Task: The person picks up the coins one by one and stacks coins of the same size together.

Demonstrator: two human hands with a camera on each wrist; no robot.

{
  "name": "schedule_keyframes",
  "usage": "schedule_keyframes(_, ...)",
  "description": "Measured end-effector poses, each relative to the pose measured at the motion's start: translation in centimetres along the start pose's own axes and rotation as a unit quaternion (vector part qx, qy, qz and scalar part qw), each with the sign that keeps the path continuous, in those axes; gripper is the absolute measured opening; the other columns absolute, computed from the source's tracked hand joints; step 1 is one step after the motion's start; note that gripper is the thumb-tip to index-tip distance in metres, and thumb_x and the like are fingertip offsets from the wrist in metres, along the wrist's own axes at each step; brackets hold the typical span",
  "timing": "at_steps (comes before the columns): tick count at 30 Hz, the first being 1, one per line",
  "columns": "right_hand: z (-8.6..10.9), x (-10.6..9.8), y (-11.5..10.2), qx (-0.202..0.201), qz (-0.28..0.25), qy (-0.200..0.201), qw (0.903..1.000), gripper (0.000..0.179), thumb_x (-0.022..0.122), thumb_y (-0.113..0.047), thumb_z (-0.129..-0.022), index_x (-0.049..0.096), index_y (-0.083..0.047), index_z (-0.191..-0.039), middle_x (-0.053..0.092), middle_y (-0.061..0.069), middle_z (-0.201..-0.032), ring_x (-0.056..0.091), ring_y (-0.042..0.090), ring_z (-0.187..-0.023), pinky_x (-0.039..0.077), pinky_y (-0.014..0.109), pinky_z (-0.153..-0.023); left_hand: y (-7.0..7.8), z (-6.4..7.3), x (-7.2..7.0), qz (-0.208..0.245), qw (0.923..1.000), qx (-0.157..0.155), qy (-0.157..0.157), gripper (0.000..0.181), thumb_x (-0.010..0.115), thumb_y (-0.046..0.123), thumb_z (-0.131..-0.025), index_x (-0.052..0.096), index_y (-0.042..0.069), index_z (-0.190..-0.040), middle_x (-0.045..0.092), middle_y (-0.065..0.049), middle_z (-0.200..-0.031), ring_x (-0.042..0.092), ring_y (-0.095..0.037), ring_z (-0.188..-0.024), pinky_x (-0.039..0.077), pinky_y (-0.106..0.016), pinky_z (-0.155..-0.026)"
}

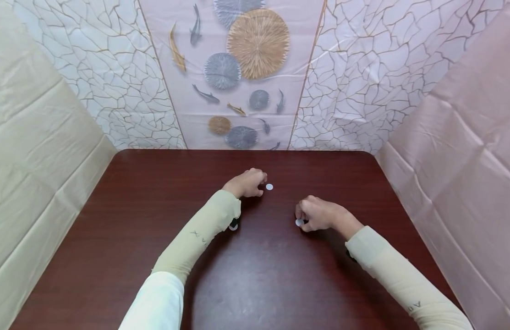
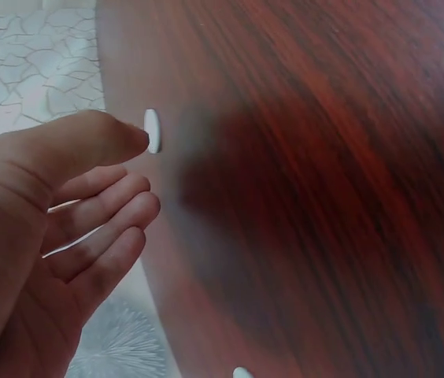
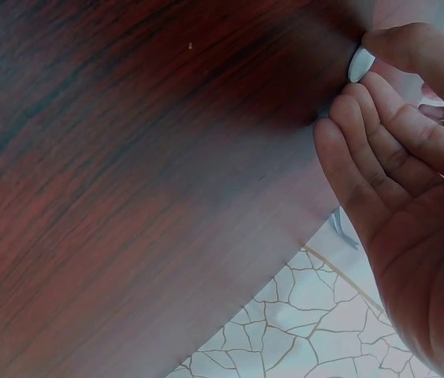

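From the remote feed I have my left hand [image 1: 247, 182], fingers loosely parted, nearest to and just left of the far white disc [image 1: 269, 187] on the counter [image 1: 259, 275], while my right hand [image 1: 318, 213] pinches the near white disc [image 1: 299, 222] to that far disc's near right.

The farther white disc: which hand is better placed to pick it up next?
Probably the left hand: it looks empty and is right beside the farther white disc. The right hand is farther away and already occupied at the nearer white disc.
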State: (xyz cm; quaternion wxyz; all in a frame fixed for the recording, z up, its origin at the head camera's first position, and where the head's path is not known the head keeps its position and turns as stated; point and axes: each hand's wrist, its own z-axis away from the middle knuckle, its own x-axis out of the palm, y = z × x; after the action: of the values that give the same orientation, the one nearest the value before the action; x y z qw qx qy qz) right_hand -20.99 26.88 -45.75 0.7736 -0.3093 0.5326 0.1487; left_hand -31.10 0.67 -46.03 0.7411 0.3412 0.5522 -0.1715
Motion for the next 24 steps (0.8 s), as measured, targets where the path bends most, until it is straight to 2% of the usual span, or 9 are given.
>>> schedule_keyframes(11,-0.2,0.1,0.0,0.014,-0.003,-0.011,0.9998,0.013,0.083,-0.014,-0.084,0.072,-0.011,-0.091,0.069,-0.003,-0.087,0.061,0.004,-0.077,0.054,0.022,-0.07,0.4,-1.4,0.6,-0.01,0.9999,-0.007,-0.005,0.013,0.072,0.017,-0.1,0.065,0.008,-0.106,0.064,-0.009,-0.109,0.053,-0.019,-0.095,0.044,-0.03,-0.082)
schedule_keyframes(18,-0.3,0.2,0.1,0.013,-0.004,-0.004,0.9999,0.013,0.083,-0.014,-0.083,0.072,-0.012,-0.09,0.068,-0.004,-0.085,0.06,0.003,-0.075,0.053,0.021,-0.07,0.6,-2.1,0.5,-0.025,0.9995,-0.002,-0.019,0.012,0.071,0.019,-0.102,0.068,0.007,-0.103,0.065,-0.008,-0.108,0.05,-0.018,-0.092,0.041,-0.028,-0.08)
schedule_keyframes(24,-0.2,0.3,0.2,0.006,-0.005,0.006,1.0,0.014,0.083,-0.014,-0.081,0.072,-0.012,-0.09,0.068,-0.005,-0.083,0.06,0.002,-0.074,0.053,0.02,-0.069,0.9,-2.5,0.3,-0.026,0.9995,0.007,-0.016,0.017,0.07,0.017,-0.102,0.063,0.009,-0.09,0.062,-0.007,-0.098,0.045,-0.017,-0.084,0.039,-0.029,-0.076)
